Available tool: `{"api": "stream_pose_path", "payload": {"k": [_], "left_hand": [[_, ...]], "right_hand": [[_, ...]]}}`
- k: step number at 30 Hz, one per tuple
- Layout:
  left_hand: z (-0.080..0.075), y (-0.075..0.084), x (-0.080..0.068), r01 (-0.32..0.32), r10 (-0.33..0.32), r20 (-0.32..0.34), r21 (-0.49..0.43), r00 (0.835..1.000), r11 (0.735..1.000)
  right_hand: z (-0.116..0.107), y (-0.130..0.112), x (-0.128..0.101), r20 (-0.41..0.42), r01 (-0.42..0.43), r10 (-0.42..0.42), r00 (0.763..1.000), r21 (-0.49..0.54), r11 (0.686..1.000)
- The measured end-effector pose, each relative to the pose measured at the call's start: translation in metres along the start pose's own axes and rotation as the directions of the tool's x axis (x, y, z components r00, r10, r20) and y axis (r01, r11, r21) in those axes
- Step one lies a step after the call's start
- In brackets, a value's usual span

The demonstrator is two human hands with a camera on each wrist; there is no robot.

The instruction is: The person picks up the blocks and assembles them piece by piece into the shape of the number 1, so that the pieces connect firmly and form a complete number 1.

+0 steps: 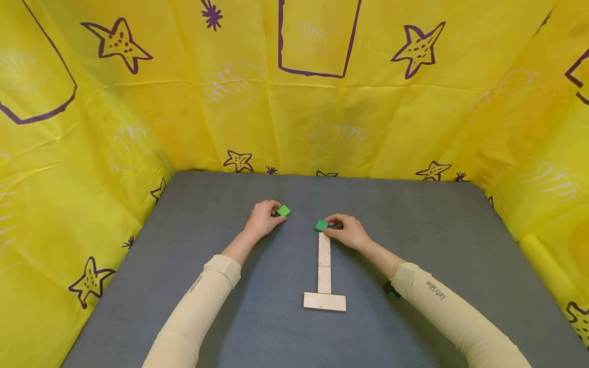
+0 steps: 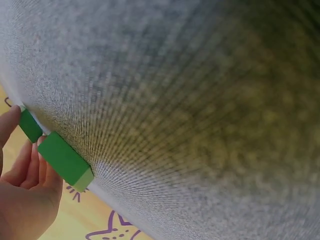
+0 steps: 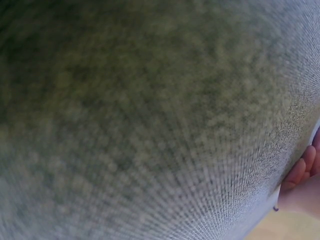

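My left hand (image 1: 266, 220) pinches a light green block (image 1: 284, 210) between thumb and fingers, left of the wooden pieces. A darker green block (image 1: 321, 225) is pinched by my right hand (image 1: 350, 231). That block stands at the far end of two pale wooden blocks (image 1: 324, 255) laid end to end. Across their near end lies another wooden block (image 1: 324, 302), so the wood forms an upside-down T. Two green blocks also show in the left wrist view, the larger one (image 2: 65, 160) close by. In the right wrist view only some fingers (image 3: 302, 170) appear at the edge.
A dark grey table (image 1: 138, 286) lies under everything. Yellow cloth (image 1: 299, 117) with drawn starfish and fish hangs behind it and on both sides. A small dark device (image 1: 391, 290) is at the right wrist, by the cuff.
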State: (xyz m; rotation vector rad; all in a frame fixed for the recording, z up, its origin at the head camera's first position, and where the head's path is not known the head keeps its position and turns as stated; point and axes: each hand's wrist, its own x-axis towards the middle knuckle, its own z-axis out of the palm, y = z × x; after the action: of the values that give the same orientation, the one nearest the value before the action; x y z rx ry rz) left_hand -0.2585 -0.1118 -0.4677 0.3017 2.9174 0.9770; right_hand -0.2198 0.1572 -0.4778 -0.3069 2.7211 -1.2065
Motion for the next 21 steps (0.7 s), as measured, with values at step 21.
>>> {"api": "stream_pose_path", "payload": {"k": [21], "left_hand": [[0.008, 0.017, -0.018, -0.073, 0.072, -0.037, -0.042, 0.997, 0.996]], "right_hand": [[-0.001, 0.0, 0.001, -0.005, 0.002, -0.002, 1.0, 0.003, 1.0]]}}
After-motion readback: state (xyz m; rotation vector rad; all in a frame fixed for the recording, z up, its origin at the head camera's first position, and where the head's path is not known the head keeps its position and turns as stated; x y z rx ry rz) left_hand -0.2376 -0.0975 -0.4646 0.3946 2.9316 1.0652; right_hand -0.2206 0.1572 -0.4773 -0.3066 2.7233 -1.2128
